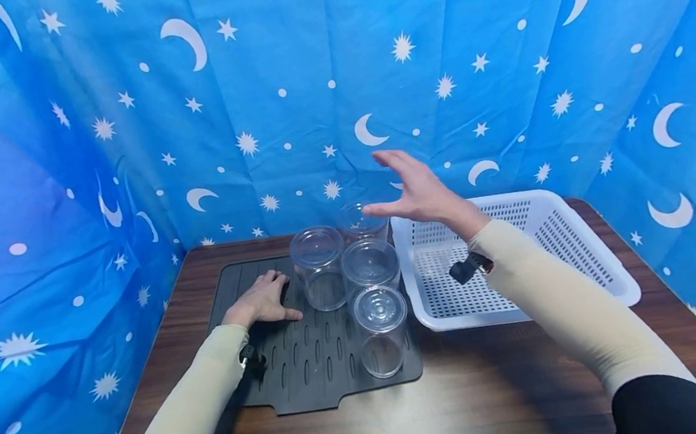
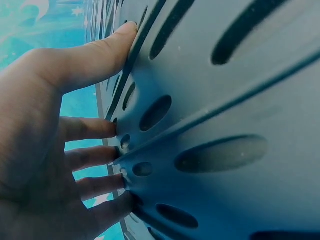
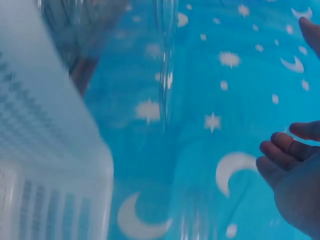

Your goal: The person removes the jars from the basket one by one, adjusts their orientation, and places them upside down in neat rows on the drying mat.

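Several clear lidded jars stand together on the right part of a dark grey ribbed mat. The nearest jar [image 1: 382, 341] is at the front, with a middle jar [image 1: 371, 264] behind it, a left jar [image 1: 322, 269] beside that, and a back jar [image 1: 355, 220] partly hidden. My left hand [image 1: 264, 298] rests its fingertips on the mat [image 1: 316, 397], left of the jars, with fingers spread. Raised above the back jar and the basket's left rim is my right hand [image 1: 418, 188], its fingers and thumb apart and nothing between them.
A white slotted plastic basket [image 1: 524, 315] stands at the right on the brown wooden table [image 1: 469, 395]. Blue cloth [image 1: 305, 52] with moons and stars hangs behind and along both sides.
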The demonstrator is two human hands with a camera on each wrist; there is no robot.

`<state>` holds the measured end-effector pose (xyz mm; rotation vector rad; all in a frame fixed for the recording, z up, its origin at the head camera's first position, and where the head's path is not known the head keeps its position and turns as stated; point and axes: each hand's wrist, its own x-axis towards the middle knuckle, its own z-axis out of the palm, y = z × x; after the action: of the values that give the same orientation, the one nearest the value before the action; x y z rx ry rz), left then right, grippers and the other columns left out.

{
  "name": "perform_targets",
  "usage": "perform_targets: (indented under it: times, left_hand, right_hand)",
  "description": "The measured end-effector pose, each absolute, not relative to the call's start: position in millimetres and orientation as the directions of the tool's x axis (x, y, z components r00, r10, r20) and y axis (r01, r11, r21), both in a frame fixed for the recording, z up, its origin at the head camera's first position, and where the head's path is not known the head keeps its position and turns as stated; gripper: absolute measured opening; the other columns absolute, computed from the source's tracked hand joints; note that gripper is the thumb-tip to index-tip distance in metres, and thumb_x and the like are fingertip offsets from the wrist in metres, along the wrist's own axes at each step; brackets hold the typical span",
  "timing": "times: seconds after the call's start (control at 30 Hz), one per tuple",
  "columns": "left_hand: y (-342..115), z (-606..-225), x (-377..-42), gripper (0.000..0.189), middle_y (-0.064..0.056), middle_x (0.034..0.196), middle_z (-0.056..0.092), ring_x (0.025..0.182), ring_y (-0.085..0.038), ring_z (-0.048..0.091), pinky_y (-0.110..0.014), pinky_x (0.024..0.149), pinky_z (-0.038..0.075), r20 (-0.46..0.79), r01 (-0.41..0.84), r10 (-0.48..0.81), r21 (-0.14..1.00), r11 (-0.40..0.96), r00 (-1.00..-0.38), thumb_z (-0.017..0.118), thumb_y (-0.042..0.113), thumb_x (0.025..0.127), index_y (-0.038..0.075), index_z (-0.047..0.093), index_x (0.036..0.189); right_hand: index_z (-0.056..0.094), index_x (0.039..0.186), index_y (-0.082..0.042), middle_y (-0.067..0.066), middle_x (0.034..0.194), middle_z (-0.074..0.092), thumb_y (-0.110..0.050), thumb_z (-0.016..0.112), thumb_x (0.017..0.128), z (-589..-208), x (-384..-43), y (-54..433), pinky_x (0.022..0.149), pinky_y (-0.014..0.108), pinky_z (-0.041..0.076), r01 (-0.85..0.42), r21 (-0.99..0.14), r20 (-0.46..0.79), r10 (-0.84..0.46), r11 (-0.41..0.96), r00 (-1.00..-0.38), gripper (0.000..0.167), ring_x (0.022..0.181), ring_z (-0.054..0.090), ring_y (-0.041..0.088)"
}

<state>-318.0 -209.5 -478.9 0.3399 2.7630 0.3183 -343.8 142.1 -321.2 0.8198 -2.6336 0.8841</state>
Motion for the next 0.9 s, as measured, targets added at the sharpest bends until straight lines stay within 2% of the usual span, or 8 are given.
perform_targets:
  times: [0.23,0.4,0.67,0.9]
  left_hand:
    - [-209.8,-480.9,-317.0,0.099,-0.022,0.157,0.024,0.145,-0.042,0.022,-0.06,0.112,0.029,-0.301,0.199,0.273,0.255,0.946,-0.914,0.076,0.056,0.077,0.004,0.034,0.151]
    - [-210.5,-480.8,-316.9,0.099,-0.021,0.158,0.024,0.145,-0.041,0.022,-0.06,0.112,0.029,-0.293,0.198,0.273,0.262,0.945,-0.916,0.076,0.056,0.077,0.005,0.035,0.15]
    - [-210.8,-481.8,-317.2,0.098,-0.02,0.158,0.024,0.146,-0.041,0.021,-0.06,0.112,0.029,-0.292,0.184,0.261,0.268,0.946,-0.92,0.076,0.056,0.077,0.006,0.035,0.151]
    - [-211.3,-481.3,-317.6,0.099,-0.021,0.158,0.024,0.145,-0.042,0.021,-0.061,0.111,0.029,-0.293,0.189,0.264,0.261,0.947,-0.919,0.076,0.056,0.077,0.005,0.034,0.151]
  right_hand:
    - [0.034,0.152,-0.02,0.009,0.147,0.044,-0.052,0.08,0.074,-331.7,-345.2,186.9,0.113,0.048,0.034,-0.513,-0.576,0.389,-0.338,0.636,-0.857,0.096,0.138,0.04,0.029]
    - [0.033,0.153,-0.017,0.013,0.148,0.044,-0.041,0.082,0.076,-341.7,-346.2,210.3,0.116,0.046,0.029,-0.475,-0.644,0.365,-0.304,0.6,-0.88,0.094,0.14,0.038,0.03]
    - [0.024,0.155,-0.013,0.016,0.152,0.037,-0.036,0.08,0.08,-360.7,-348.9,238.1,0.118,0.051,0.025,-0.38,-0.706,0.248,-0.293,0.598,-0.923,0.096,0.143,0.032,0.035]
    - [0.017,0.156,-0.011,0.017,0.157,0.031,-0.018,0.077,0.084,-381.2,-351.2,255.2,0.118,0.054,0.021,-0.315,-0.828,0.168,-0.329,0.465,-0.929,0.094,0.145,0.027,0.036]
